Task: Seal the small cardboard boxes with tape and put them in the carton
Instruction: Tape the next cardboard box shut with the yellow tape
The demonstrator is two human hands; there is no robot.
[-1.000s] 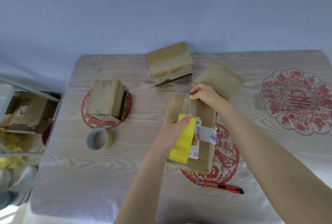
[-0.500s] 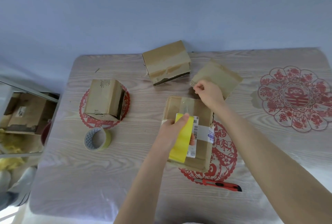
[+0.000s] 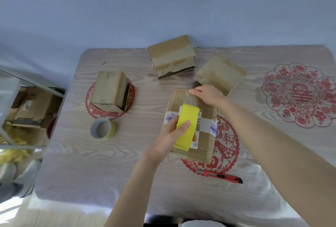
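**Head view: tape strip spanned over the box, ready to be laid down**

Head camera, nearest first: a red utility knife (image 3: 221, 176) lies on the table (image 3: 127, 163), just short of the work. Beyond it the left hand (image 3: 169, 135) grips the yellow tape roll (image 3: 186, 126), with the fingers curled round it and the thumb on top, above the small box (image 3: 205, 141) that lies flat in the middle of the table. A clear tape strip (image 3: 190, 100) runs from the roll to the box's far edge. There the right hand (image 3: 209, 95) curls its fingers over the free end and pins it down.

To do this well, hold the strip taut and centred on the flap seam. Draw the roll low toward the near edge, then smooth from the far end forward so no bubbles form. Cut with the knife only after the strip wraps over the edge.

Farther off, a spare roll (image 3: 102, 128) and three other boxes (image 3: 171, 55) wait. I cannot tell which container is the carton.
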